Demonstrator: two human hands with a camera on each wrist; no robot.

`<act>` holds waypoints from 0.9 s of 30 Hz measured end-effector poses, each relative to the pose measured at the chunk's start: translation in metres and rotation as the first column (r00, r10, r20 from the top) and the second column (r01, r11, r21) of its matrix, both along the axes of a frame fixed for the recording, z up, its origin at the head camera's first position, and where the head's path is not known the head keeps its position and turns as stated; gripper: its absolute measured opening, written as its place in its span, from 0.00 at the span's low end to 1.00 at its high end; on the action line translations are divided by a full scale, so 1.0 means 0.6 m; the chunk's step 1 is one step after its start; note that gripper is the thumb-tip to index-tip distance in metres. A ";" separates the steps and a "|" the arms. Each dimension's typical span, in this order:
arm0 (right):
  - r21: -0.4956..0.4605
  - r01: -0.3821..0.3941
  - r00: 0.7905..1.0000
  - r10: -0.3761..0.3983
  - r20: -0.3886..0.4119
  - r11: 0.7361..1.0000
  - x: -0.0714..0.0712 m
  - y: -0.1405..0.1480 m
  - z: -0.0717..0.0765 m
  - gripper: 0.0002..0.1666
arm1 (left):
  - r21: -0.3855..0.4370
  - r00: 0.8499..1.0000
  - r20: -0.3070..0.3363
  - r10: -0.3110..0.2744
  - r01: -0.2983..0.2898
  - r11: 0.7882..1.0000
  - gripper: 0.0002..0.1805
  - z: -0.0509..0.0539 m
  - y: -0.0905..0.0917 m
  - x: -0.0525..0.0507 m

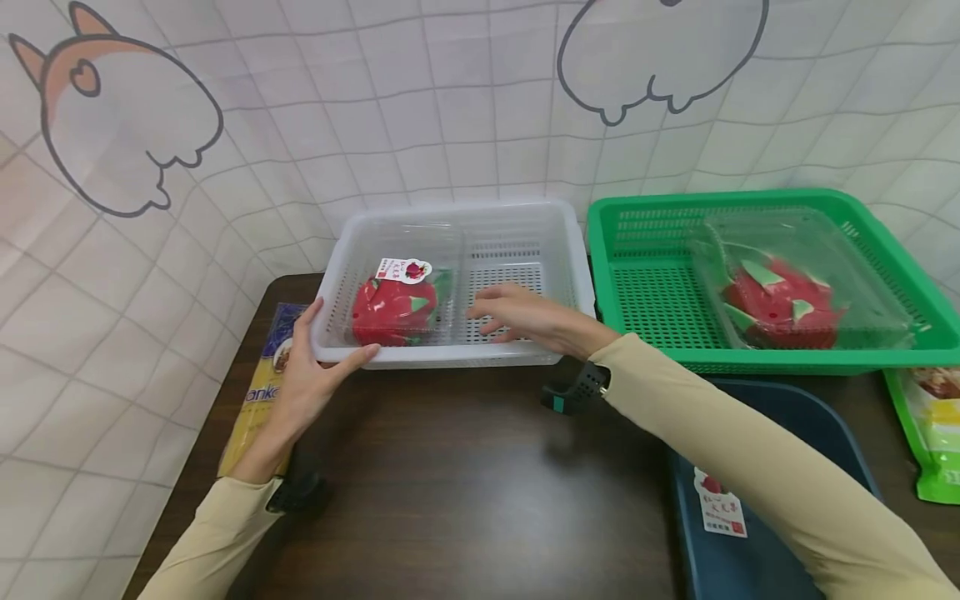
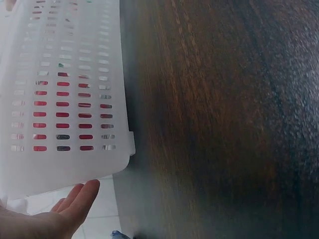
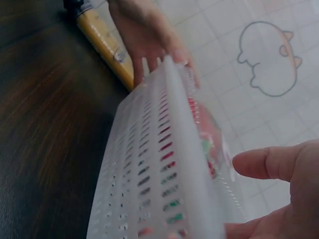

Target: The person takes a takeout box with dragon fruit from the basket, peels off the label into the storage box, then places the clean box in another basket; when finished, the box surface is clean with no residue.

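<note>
A white basket (image 1: 480, 357) with slotted sides stands at the back of the table. In its left half is a clear plastic box (image 1: 420, 236) holding a red dragon fruit (image 1: 390, 312), with a white label (image 1: 403, 270) on top. My left hand (image 1: 309, 375) holds the basket's front left corner, thumb on the front rim and fingers along the left side. Over the basket's right half, my right hand (image 1: 528, 315) hovers with loosely bent fingers and grips nothing. In the right wrist view its thumb (image 3: 264, 163) is apart from the fingers.
To the right, a green basket (image 1: 652, 308) holds another clear box (image 1: 795, 229) with a dragon fruit (image 1: 783, 308). A dark blue bin (image 1: 795, 408) with a label (image 1: 720, 504) stands in front, partly under my right sleeve. A yellow packet (image 1: 258, 400) lies left; a green bag (image 1: 937, 442) lies far right.
</note>
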State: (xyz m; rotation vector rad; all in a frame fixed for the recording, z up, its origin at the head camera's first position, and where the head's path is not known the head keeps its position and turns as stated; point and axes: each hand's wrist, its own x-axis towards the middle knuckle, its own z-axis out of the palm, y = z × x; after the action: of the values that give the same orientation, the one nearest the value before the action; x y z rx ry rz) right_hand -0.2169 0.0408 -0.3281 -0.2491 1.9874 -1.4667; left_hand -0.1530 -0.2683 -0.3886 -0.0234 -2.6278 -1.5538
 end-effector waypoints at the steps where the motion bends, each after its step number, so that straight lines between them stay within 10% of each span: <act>1: 0.008 0.008 1.000 -0.008 0.006 1.000 -0.002 -0.003 -0.002 0.38 | 0.000 1.000 0.000 -0.001 0.001 1.000 0.57 0.000 0.002 0.000; 27: -0.165 0.254 0.967 -0.256 0.014 0.953 -0.026 -0.041 -0.020 0.25 | -0.018 1.000 0.002 0.005 -0.005 1.000 0.57 0.000 0.001 -0.001</act>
State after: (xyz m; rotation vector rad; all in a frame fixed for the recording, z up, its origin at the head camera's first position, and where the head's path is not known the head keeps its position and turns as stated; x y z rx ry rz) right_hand -0.2328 0.0162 -0.3400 -0.0688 1.9618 -1.8004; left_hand -0.1535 -0.2680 -0.3885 -0.0170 -2.6412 -1.5294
